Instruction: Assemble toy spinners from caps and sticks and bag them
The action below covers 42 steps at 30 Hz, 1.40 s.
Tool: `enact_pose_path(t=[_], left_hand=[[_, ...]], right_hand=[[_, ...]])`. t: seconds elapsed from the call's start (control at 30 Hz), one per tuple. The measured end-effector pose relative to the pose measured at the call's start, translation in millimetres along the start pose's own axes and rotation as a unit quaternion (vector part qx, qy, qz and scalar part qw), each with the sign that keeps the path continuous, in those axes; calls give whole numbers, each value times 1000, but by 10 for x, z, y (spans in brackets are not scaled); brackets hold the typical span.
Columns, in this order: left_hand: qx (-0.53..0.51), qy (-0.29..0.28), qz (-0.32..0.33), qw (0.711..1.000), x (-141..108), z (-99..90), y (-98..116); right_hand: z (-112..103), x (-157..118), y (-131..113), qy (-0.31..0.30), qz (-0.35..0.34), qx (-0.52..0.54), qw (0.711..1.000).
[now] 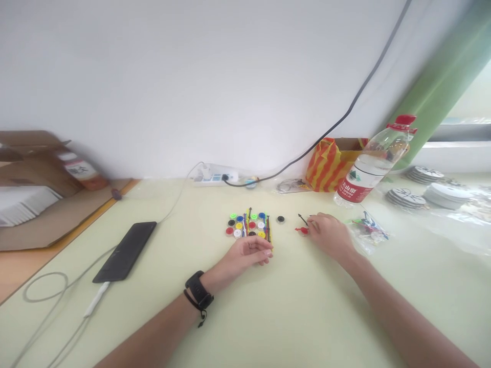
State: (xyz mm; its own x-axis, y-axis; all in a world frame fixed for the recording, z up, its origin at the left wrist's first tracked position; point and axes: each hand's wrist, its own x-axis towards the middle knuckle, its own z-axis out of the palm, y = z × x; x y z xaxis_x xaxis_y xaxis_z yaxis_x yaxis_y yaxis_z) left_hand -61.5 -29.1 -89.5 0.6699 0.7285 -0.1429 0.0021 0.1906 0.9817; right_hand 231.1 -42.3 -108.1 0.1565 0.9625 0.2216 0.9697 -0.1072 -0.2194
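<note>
My left hand [251,252] lies at the near edge of a cluster of small round discs, its fingers loosely curled with a gap at the thumb and nothing visible in them. Green, blue, red, white, yellow and black show among the discs, such as a red disc [229,231]. Thin coloured plastic arrows [245,225] lie in upright rows between them. My right hand [330,236] has its fingertips closed at the lower end of a black arrow [303,219]. Touching or very near those fingertips is a red arrow-shaped piece [302,230]. A single black disc [281,219] sits between the hands.
A clear bag of coloured pieces [368,230] lies right of my right hand. Behind stand a water bottle [374,163] and a striped bag [326,163]. Stacked white discs [405,198] are at right; a cabled phone [125,251], power strip [215,177] and cardboard box [34,148] also lie around.
</note>
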Motion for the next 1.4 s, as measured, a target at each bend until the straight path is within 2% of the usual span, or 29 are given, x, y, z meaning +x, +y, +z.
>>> enact_pose_path(t=[0.33, 0.53, 0.63, 0.87, 1.03, 1.13, 1.23, 1.4], left_hand=[[6, -5, 3, 1000, -3, -5, 3], [13, -5, -5, 1000, -18, -5, 7], [11, -5, -6, 1000, -21, -5, 13], [8, -8, -11, 1000, -10, -7, 0], [11, -6, -14, 1000, -11, -8, 9], [12, -5, -17, 1000, -15, -8, 19], [10, -5, -17, 1000, -17, -9, 23], [5, -11, -15, 1000, -13, -14, 17]], right_hand=[[-21, 6, 9, 3, 37, 80, 996], [-13, 8, 10, -17, 48, 80, 995], [26, 18, 35, 19, 36, 66, 997], [14, 45, 87, 156, -26, 78, 984], [16, 40, 49, 166, -11, 194, 967], [7, 30, 3, 192, -5, 239, 952], [-34, -22, -77, 152, -12, 255, 955], [-87, -132, -240, -13, -76, 197, 977]])
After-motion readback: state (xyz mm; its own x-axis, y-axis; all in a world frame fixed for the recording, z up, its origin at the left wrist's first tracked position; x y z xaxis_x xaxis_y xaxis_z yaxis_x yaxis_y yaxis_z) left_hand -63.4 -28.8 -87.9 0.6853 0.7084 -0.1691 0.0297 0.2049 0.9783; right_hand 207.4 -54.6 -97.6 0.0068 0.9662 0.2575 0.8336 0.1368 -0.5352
